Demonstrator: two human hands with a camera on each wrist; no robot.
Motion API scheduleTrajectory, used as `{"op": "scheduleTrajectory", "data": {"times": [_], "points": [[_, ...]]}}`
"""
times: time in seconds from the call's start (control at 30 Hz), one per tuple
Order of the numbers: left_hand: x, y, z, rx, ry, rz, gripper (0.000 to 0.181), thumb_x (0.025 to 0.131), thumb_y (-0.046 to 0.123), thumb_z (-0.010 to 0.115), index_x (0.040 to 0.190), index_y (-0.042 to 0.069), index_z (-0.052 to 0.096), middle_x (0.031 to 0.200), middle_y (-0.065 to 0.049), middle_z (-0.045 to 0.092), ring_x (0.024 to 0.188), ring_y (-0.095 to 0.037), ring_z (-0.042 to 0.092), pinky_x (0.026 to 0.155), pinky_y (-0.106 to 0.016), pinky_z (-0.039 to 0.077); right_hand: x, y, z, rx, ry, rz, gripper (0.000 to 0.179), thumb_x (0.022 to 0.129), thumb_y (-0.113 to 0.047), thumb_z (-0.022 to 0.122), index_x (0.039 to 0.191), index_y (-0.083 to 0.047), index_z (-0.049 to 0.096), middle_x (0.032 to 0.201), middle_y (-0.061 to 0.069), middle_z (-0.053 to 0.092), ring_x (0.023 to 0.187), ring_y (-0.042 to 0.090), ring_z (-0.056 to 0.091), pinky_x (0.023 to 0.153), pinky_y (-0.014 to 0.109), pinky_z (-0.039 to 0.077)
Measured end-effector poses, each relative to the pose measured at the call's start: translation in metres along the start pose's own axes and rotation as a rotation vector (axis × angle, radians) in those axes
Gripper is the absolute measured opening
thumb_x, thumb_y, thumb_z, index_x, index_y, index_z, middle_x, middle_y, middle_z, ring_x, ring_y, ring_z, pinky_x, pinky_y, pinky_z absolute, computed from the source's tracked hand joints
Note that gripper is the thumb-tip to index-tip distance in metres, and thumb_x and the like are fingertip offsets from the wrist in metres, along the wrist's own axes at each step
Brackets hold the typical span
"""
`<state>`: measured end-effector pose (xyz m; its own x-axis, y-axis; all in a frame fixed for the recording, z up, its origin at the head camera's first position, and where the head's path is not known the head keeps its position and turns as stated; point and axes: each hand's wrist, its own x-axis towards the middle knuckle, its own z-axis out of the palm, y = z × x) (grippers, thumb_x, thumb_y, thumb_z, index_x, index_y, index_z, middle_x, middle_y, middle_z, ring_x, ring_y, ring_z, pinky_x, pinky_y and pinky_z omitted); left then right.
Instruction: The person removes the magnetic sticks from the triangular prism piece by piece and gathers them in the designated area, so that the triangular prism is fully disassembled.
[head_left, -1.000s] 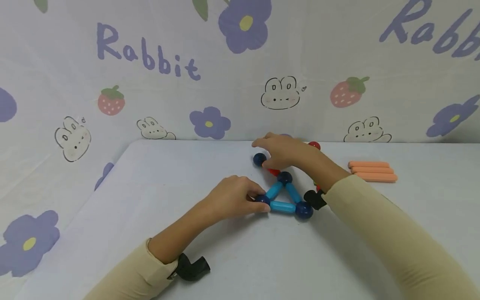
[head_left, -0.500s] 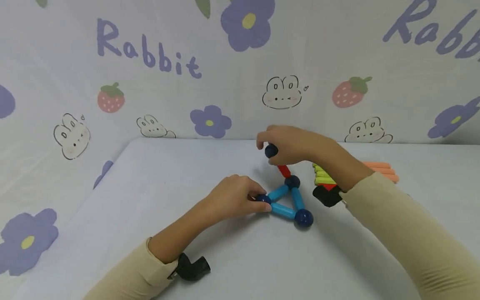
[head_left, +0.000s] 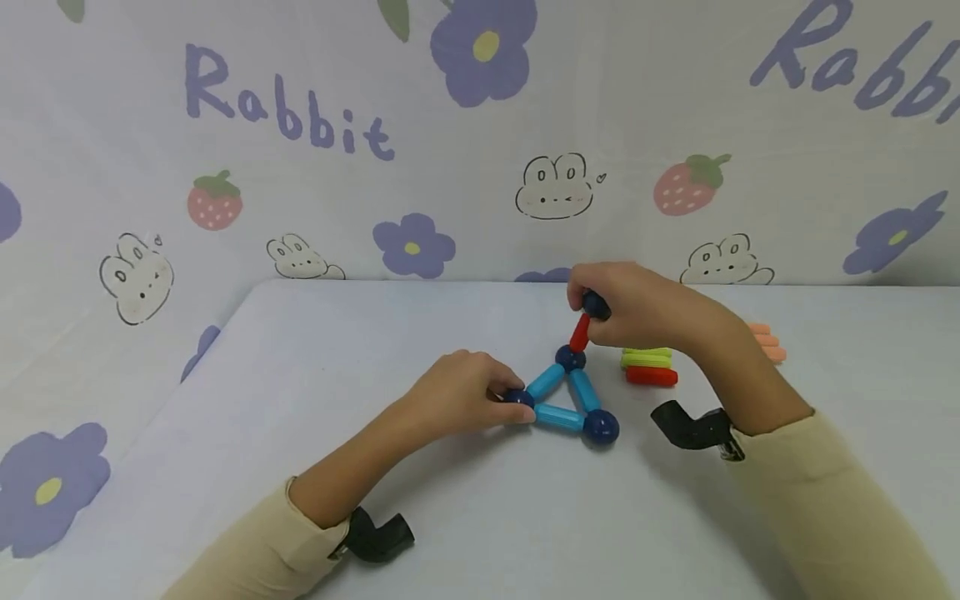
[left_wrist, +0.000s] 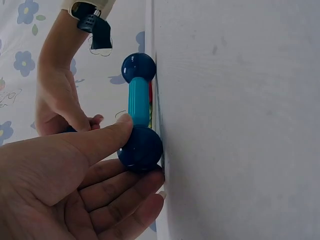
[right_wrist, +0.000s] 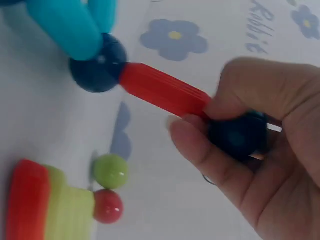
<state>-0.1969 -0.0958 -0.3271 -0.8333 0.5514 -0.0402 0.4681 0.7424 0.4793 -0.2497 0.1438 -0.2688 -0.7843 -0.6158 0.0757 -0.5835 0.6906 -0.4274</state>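
Three light blue rods (head_left: 558,418) and three dark blue balls form a triangle on the white table. My left hand (head_left: 461,396) pinches the left corner ball (left_wrist: 141,150) between thumb and fingers. The right corner ball (head_left: 602,427) lies free of both hands. From the far corner ball (head_left: 571,358) a red rod (right_wrist: 162,90) rises, leaning to the right. Another dark blue ball (right_wrist: 237,135) caps its upper end, partly hidden by fingers. My right hand (head_left: 637,308) grips this ball, with thumb and fingertip at the rod's end.
Right of the triangle lie yellow-green rods (head_left: 647,358) with a loose red rod (head_left: 651,377) in front. Orange rods (head_left: 768,343) are partly behind the right forearm. A green ball (right_wrist: 110,171) and a red ball (right_wrist: 108,206) sit by the yellow-green rods. A patterned cloth (head_left: 480,167) hangs behind.
My right hand has moved right with the capped red rod, which swung from leaning left to upright and leaning right. My left hand keeps its hold on the left corner ball.
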Motion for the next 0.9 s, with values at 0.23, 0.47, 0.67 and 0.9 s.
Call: {"op": "scheduleTrajectory", "data": {"times": [0.23, 0.47, 0.67, 0.9], "points": [[0.000, 0.000, 0.001, -0.006, 0.005, 0.020, 0.028, 0.088, 0.034, 0.079, 0.106, 0.012, 0.079, 0.068, 0.009, 0.062, 0.065, -0.008, 0.055, 0.059, -0.024, 0.043, 0.003, 0.002, 0.008, -0.016, 0.066, -0.026, 0.016, 0.085, 0.005, 0.066, 0.095, -0.006, 0.062, 0.090, 0.007, 0.060, 0.085, 0.027, 0.055, 0.073, 0.037, 0.056], [0.000, 0.001, -0.001, 0.011, -0.009, 0.008, 0.033, 0.088, 0.035, 0.079, 0.110, 0.010, 0.078, 0.073, 0.010, 0.065, 0.068, -0.009, 0.057, 0.062, -0.025, 0.046, 0.000, 0.010, 0.007, 0.113, 0.113, -0.042, 0.023, 0.088, 0.006, 0.056, 0.110, -0.001, 0.052, 0.109, 0.016, 0.053, 0.095, 0.030, 0.051, 0.079, 0.041, 0.054], [0.000, 0.000, 0.000, 0.003, -0.017, -0.003, 0.033, 0.088, 0.035, 0.079, 0.110, 0.011, 0.078, 0.074, 0.010, 0.066, 0.068, -0.009, 0.058, 0.062, -0.025, 0.047, -0.003, 0.013, 0.007, 0.214, 0.082, 0.012, 0.039, 0.096, 0.001, 0.054, 0.130, 0.002, 0.035, 0.122, 0.023, 0.047, 0.106, 0.037, 0.049, 0.088, 0.049, 0.053], [0.001, 0.000, 0.000, -0.002, -0.014, -0.005, 0.031, 0.088, 0.035, 0.079, 0.109, 0.012, 0.079, 0.072, 0.010, 0.064, 0.068, -0.009, 0.057, 0.062, -0.025, 0.046, 0.006, 0.030, 0.006, 0.204, 0.193, 0.008, 0.042, 0.091, -0.001, 0.072, 0.126, -0.005, 0.051, 0.117, 0.016, 0.057, 0.095, 0.033, 0.058, 0.083, 0.044, 0.056]]}}
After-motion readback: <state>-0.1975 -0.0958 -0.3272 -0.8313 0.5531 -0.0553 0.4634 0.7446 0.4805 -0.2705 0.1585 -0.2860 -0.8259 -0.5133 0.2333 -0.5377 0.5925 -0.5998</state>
